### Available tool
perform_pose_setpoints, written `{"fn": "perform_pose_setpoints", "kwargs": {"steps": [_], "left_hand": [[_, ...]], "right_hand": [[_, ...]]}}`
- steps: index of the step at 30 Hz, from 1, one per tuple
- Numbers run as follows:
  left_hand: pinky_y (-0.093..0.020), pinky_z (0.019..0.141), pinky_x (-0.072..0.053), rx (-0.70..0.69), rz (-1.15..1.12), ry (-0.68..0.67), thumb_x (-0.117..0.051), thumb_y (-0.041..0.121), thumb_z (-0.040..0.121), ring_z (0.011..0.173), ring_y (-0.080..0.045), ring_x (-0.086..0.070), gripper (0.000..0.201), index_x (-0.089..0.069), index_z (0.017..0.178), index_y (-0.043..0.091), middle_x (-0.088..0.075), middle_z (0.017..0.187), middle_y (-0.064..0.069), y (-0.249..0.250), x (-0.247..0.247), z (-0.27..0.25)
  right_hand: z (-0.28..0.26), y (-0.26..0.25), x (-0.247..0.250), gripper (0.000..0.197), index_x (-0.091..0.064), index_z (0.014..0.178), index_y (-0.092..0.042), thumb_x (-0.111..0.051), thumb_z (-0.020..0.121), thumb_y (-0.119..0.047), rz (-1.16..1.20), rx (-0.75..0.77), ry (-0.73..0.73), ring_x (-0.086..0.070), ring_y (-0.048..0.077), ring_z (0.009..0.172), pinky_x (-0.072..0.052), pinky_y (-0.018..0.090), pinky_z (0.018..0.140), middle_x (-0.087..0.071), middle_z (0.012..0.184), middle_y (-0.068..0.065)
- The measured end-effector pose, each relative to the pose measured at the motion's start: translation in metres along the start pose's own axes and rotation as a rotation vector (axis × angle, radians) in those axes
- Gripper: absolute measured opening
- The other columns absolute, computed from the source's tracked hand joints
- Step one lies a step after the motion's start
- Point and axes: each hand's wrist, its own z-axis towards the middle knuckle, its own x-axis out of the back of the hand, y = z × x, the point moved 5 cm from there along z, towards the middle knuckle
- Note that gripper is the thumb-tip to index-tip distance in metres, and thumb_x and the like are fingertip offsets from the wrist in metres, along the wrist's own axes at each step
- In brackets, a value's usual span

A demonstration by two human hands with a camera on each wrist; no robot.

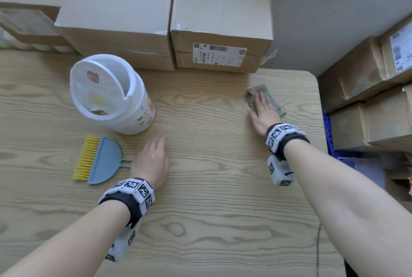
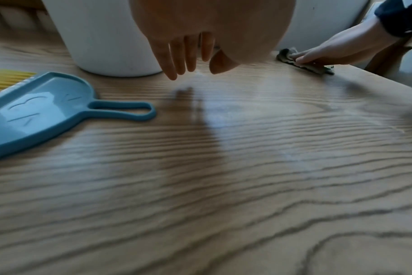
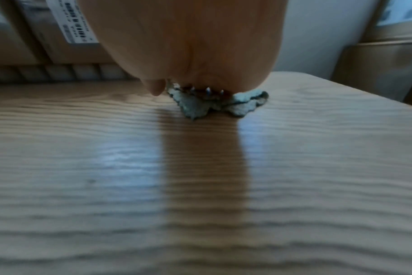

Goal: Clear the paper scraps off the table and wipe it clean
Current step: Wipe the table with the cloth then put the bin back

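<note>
Nearest to the lens, saw two bare forearms with marker bands (image 1: 133, 194) on the wrists, reaching over a wooden table (image 1: 211, 221). Found the right hand (image 1: 264, 112) laid flat on a greenish cloth (image 1: 252, 96), fingers straight and close together, pressing and not gripping. Located the cloth on the far right part of the table, near the rounded corner and just in front of the cardboard boxes (image 1: 220, 20). Found the left hand (image 1: 152, 160) near the middle, fingers straight and slightly apart, holding nothing; in the left wrist view, seemed to hang just above the wood. Noted a white bin (image 1: 136, 125) beyond it to the left, with coloured bits inside, probably the scraps. Noted also a blue dustpan (image 1: 107, 158) with a yellow brush (image 1: 87, 158) touching it, just left of that hand. Judged the scraps cleared and the wiping in hand. Judged the cloth soft, light and limp, wrinkled at the edges, so likely to bunch or to slip from under a loose palm. Would press on its middle with the whole palm for wiping, and pinch a folded edge for lifting.
</note>
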Motion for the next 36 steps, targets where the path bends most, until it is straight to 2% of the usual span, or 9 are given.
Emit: {"fn": "perform_pose_setpoints", "kwargs": {"steps": [3, 6, 9, 15, 19, 23, 26, 33, 36], "left_hand": [[-0.045, 0.078, -0.054, 0.004, -0.001, -0.012, -0.042, 0.012, 0.077, 0.093, -0.037, -0.060, 0.040, -0.054, 0.113, -0.003, -0.062, 0.102, -0.021, -0.010, 0.003, -0.013], [-0.046, 0.083, -0.053, 0.015, -0.019, -0.016, -0.057, -0.002, 0.072, 0.099, -0.037, -0.060, 0.044, -0.053, 0.116, -0.003, -0.062, 0.108, -0.021, -0.024, 0.007, -0.024], [-0.043, 0.075, -0.055, 0.066, 0.033, -0.023, -0.040, 0.014, 0.076, 0.088, -0.036, -0.063, 0.040, -0.056, 0.109, -0.002, -0.064, 0.098, -0.021, -0.038, 0.014, -0.031], [-0.045, 0.073, -0.056, 0.056, 0.098, -0.063, -0.032, 0.022, 0.075, 0.087, -0.037, -0.062, 0.047, -0.057, 0.107, -0.002, -0.064, 0.096, -0.020, -0.040, 0.023, -0.036], [-0.046, 0.074, -0.055, 0.005, 0.075, -0.061, -0.061, -0.003, 0.068, 0.087, -0.039, -0.061, 0.040, -0.056, 0.108, -0.005, -0.062, 0.096, -0.023, -0.022, 0.021, -0.034], [-0.045, 0.074, -0.055, -0.074, 0.087, -0.072, -0.062, -0.006, 0.067, 0.087, -0.037, -0.061, 0.039, -0.055, 0.106, -0.006, -0.062, 0.095, -0.023, -0.007, 0.009, -0.036], [-0.047, 0.077, -0.054, -0.120, 0.084, -0.103, -0.058, -0.006, 0.071, 0.091, -0.038, -0.060, 0.036, -0.054, 0.107, -0.007, -0.061, 0.098, -0.024, 0.005, 0.002, -0.039], [-0.050, 0.080, -0.052, -0.179, 0.127, -0.082, -0.041, 0.008, 0.076, 0.094, -0.042, -0.059, 0.042, -0.054, 0.113, -0.007, -0.061, 0.103, -0.026, 0.037, 0.013, -0.028], [-0.052, 0.086, -0.049, -0.231, 0.146, -0.087, -0.041, 0.009, 0.080, 0.102, -0.043, -0.056, 0.043, -0.050, 0.119, -0.007, -0.058, 0.110, -0.028, 0.056, 0.014, -0.024]], "right_hand": [[0.001, -0.037, -0.009, 0.062, 0.000, 0.150, -0.011, -0.028, 0.100, -0.034, 0.032, -0.001, -0.015, 0.002, 0.025, 0.147, -0.003, 0.035, 0.119, 0.005, 0.159, 0.007], [-0.004, -0.117, -0.030, 0.061, -0.002, 0.150, -0.013, -0.030, 0.099, -0.030, -0.041, 0.253, -0.075, -0.001, 0.024, 0.147, -0.003, 0.035, 0.118, 0.002, 0.159, 0.005], [-0.036, -0.183, -0.073, 0.066, 0.001, 0.150, -0.016, -0.036, 0.097, -0.029, -0.158, 0.474, -0.176, 0.002, 0.020, 0.147, -0.001, 0.037, 0.118, 0.005, 0.159, 0.000], [-0.100, -0.209, -0.121, 0.064, -0.001, 0.151, -0.022, -0.036, 0.097, -0.031, -0.195, 0.624, -0.300, 0.003, 0.013, 0.147, 0.000, 0.032, 0.118, 0.003, 0.159, -0.006], [-0.065, -0.129, -0.075, 0.061, 0.003, 0.151, -0.019, -0.027, 0.101, -0.037, -0.062, 0.316, -0.151, 0.004, 0.015, 0.147, -0.002, 0.032, 0.118, 0.007, 0.159, -0.003], [-0.076, 0.015, -0.037, 0.064, 0.005, 0.150, -0.012, -0.027, 0.101, -0.036, 0.021, -0.126, -0.026, 0.006, 0.020, 0.147, -0.001, 0.031, 0.120, 0.009, 0.159, 0.005], [-0.105, 0.047, -0.046, 0.065, 0.007, 0.150, -0.012, -0.028, 0.101, -0.036, 0.070, -0.245, -0.022, 0.007, 0.022, 0.147, -0.002, 0.037, 0.120, 0.011, 0.158, 0.005], [-0.169, -0.106, -0.128, 0.065, 0.006, 0.150, -0.022, -0.029, 0.099, -0.042, -0.027, 0.326, -0.220, 0.012, 0.014, 0.146, 0.008, 0.034, 0.118, 0.012, 0.158, -0.007], [-0.179, -0.115, -0.132, 0.061, -0.002, 0.150, -0.023, -0.031, 0.100, -0.040, -0.058, 0.414, -0.222, 0.006, 0.010, 0.146, 0.003, 0.031, 0.119, 0.004, 0.159, -0.009]]}}
